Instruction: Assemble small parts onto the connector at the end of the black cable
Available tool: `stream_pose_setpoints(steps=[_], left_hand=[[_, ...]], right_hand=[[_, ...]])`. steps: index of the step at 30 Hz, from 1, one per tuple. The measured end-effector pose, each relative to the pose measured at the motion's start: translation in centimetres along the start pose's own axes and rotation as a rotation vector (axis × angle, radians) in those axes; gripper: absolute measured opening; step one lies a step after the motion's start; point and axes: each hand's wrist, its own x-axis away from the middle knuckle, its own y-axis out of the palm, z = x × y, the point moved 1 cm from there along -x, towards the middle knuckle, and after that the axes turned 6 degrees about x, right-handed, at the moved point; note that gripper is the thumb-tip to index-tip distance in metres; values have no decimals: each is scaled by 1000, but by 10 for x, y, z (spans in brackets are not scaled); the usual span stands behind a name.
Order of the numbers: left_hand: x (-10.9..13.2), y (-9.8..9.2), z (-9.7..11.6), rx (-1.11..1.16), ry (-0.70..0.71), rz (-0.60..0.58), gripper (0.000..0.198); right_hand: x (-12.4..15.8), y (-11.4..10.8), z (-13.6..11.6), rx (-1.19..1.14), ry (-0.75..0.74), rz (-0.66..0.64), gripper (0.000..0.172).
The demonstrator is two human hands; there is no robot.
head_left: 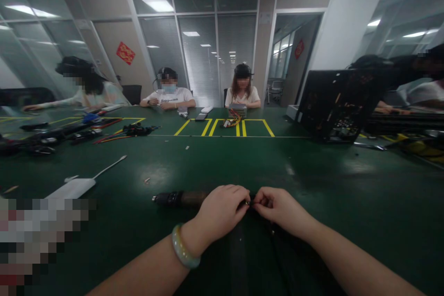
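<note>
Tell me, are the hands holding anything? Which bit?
The left hand holds a dark cylindrical tool near its right end; the right hand pinches something small, hard to identify.

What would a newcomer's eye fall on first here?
Likely the left hand, near centre, over a dark cylinder and nearly meeting the right hand; a pale bangle circles the left wrist. Next, the big black case standing at right on the green table, and yellow lines across its far part.

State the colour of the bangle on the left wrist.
The bangle is pale green, partly yellowish; the head view shows it.
</note>
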Motion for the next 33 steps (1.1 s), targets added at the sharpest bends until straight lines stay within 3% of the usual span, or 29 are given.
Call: stream_pose_setpoints(steps=[9, 33], left_hand=[[1, -1, 0, 23, -22, 41, 14], [1, -2, 2, 13, -31, 4, 14]], right_hand=[[1, -2, 0, 9, -14, -14, 7], [-1, 1, 3, 5, -33, -10, 7]])
